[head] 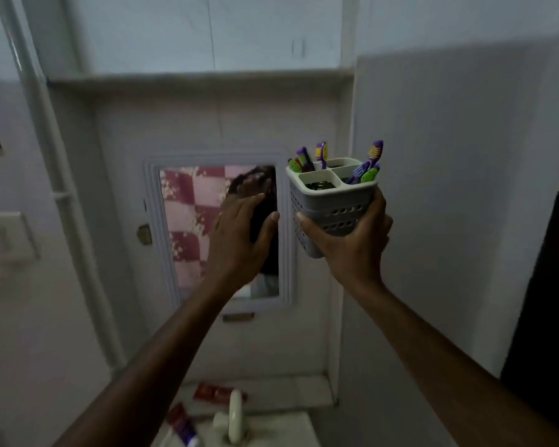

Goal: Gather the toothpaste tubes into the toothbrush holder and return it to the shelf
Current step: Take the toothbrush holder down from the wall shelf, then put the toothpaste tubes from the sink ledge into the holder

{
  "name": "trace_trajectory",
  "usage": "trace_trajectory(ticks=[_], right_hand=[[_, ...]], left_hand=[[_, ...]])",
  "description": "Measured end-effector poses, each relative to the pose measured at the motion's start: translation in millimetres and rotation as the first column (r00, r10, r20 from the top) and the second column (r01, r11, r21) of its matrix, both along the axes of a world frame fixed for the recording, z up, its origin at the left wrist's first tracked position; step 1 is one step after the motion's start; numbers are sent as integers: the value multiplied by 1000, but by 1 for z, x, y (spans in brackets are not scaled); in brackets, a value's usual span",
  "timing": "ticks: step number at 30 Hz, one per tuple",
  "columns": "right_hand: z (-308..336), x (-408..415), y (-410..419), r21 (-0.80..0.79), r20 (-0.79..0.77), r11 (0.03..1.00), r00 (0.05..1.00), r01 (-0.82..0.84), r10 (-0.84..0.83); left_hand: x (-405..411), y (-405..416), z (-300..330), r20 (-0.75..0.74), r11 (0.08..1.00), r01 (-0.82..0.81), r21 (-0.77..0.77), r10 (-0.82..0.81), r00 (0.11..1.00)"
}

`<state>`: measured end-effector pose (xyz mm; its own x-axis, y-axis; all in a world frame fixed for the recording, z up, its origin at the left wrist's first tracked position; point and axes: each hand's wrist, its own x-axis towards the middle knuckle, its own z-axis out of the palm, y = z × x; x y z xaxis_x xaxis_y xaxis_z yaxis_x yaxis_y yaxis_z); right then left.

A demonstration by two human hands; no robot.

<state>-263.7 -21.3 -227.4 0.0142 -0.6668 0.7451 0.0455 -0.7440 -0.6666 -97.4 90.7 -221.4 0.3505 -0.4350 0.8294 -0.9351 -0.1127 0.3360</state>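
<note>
My right hand (346, 243) is raised and holds a grey perforated toothbrush holder (329, 204) from below; the holder has several compartments. Purple and green toothbrushes (367, 167) stick out of it. My left hand (242, 233) is raised beside the holder, a small gap away, with fingers apart and nothing in it. Far below, one red toothpaste tube (215, 393) lies on the ledge behind the tap. A second red and white toothpaste tube (183, 427) lies on the sink's edge. A shelf (200, 77) runs across the wall above the mirror.
A small framed mirror (220, 233) hangs on the wall behind my left hand. A white tap (234, 417) stands over the sink at the bottom. A white pipe (49, 156) runs down the left wall beside switch plates. A dark opening is at the right edge.
</note>
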Motion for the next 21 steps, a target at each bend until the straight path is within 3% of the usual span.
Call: trace_trajectory(ticks=[10, 21], right_hand=[[-175, -36, 49, 319, -214, 944, 963, -88, 162], [-343, -18, 73, 513, -524, 849, 830, 128, 191]], left_hand=[[-50, 73, -179, -298, 983, -67, 170, 116, 948], [-14, 124, -354, -618, 948, -31, 316, 230, 752]])
